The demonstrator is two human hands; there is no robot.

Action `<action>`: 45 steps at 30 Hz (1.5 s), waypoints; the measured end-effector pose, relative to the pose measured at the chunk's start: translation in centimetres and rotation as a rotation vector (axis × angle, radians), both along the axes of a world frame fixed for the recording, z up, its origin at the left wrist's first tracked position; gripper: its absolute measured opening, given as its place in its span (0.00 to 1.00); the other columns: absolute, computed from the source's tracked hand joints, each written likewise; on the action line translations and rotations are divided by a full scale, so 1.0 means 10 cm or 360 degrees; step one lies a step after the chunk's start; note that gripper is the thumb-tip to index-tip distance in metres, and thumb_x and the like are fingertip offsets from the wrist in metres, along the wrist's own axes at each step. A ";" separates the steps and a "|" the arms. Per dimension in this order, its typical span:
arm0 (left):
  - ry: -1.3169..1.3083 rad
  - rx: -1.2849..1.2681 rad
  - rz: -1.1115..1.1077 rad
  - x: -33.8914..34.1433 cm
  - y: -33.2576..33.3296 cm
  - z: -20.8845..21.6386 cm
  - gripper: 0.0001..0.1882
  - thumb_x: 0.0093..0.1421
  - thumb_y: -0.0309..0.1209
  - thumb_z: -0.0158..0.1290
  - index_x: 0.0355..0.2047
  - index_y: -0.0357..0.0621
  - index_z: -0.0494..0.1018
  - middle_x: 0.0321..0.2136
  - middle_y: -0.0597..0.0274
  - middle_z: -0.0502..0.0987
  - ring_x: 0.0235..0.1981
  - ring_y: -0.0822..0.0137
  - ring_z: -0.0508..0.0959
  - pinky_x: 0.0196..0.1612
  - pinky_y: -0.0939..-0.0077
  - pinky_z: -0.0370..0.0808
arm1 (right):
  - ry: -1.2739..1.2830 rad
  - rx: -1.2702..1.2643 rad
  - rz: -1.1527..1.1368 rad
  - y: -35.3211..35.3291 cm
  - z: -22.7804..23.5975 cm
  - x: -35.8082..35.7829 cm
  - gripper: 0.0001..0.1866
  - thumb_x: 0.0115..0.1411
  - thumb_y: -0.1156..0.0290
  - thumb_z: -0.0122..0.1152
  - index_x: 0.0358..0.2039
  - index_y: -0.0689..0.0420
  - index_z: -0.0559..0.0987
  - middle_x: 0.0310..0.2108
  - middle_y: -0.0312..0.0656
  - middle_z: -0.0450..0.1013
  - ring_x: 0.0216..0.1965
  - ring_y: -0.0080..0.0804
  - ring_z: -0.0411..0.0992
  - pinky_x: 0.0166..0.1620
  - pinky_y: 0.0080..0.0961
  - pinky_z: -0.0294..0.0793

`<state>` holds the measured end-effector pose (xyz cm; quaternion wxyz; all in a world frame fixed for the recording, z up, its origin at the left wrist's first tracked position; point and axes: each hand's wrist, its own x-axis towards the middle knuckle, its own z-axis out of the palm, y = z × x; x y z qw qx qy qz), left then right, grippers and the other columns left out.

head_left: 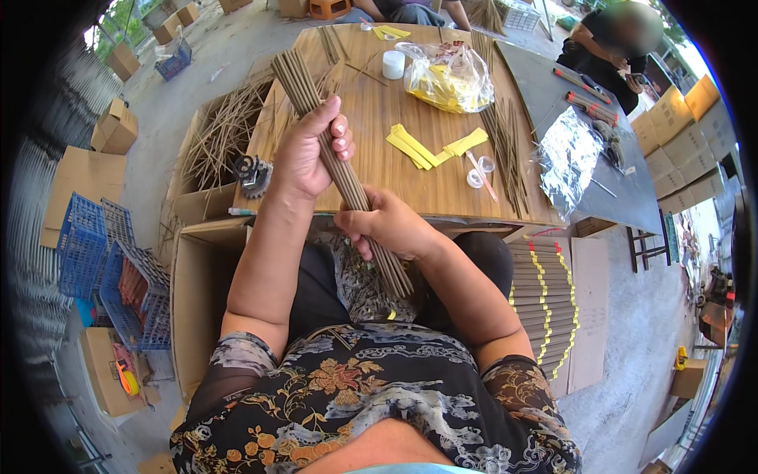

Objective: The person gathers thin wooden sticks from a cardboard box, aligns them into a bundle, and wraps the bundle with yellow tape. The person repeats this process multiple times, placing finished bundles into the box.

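Observation:
A thick bundle of long brown incense sticks (341, 170) slants across in front of me, its far end up and to the left over the table, its near end over my lap. My left hand (314, 150) is wrapped round its upper part. Lower down, my right hand (384, 224) grips the same bundle, fingers curled round it. Yellow paper strips (417, 148) lie on the wooden table (347, 103) past my right hand, beside small clear tape rolls (477, 175). Loose sticks (507, 154) lie along the table's right part.
A plastic bag of yellow strips (448, 79) and a white jar (393, 65) stand farther back. Left, a box (201, 204) holds scattered sticks, near blue crates (134, 296). Banded bundles (545, 308) lie at my right. Another person (612, 47) sits beyond the grey table (553, 87).

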<state>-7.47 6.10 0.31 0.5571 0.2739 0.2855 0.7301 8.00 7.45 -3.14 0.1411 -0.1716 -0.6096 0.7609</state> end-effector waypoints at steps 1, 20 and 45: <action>0.0193 -0.0072 0.0252 0.10 -0.04 0.03 0.10 0.55 0.35 0.52 0.23 0.44 0.65 0.16 0.68 0.66 0.15 0.76 0.65 0.18 0.83 0.64 | -0.0069 0.0424 -0.0201 -0.03 -0.11 -0.02 0.09 0.52 0.71 0.55 0.24 0.60 0.66 0.14 0.34 0.64 0.13 0.23 0.65 0.17 0.20 0.64; -0.0080 0.0131 -0.0155 0.19 -0.38 0.03 0.12 0.57 0.39 0.49 0.23 0.47 0.63 0.14 0.70 0.64 0.13 0.78 0.63 0.16 0.84 0.60 | -0.0080 -0.0318 0.0155 -0.41 -0.02 0.24 0.12 0.53 0.67 0.55 0.22 0.62 0.68 0.13 0.36 0.65 0.10 0.24 0.63 0.14 0.20 0.62; -0.0088 0.0102 -0.0118 0.25 -0.41 0.07 0.13 0.57 0.37 0.49 0.20 0.48 0.62 0.12 0.69 0.64 0.12 0.76 0.64 0.16 0.82 0.62 | 0.0086 -0.0394 0.0318 -0.39 -0.11 0.31 0.09 0.56 0.68 0.54 0.25 0.57 0.65 0.12 0.31 0.61 0.10 0.16 0.58 0.14 0.15 0.59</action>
